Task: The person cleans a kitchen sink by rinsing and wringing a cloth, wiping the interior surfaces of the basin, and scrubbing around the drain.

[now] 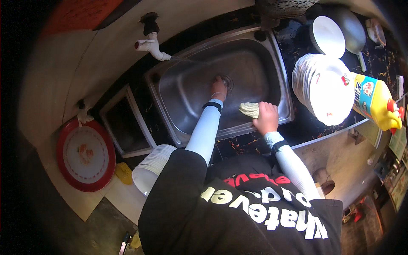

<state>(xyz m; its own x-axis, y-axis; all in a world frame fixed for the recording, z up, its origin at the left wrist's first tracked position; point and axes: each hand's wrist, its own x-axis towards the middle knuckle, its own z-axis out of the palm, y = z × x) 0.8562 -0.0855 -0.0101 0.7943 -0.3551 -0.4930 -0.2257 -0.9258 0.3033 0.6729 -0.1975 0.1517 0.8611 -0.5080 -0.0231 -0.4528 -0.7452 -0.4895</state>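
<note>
My left hand reaches down to the drain at the bottom of a stainless steel sink. Its fingertips touch or nearly touch the drain fitting, and I cannot see whether they hold any part of it. A crumpled pale yellow-green cloth is gripped in my right hand, above the sink's near rim. From the white plastic tap on the wall, a thin stream of water runs into the basin.
Right of the sink stand stacked white plates, a white bowl, a metal pan and a yellow detergent bottle. To the left are a red-rimmed tray, a framed opening in the counter and stacked white bowls.
</note>
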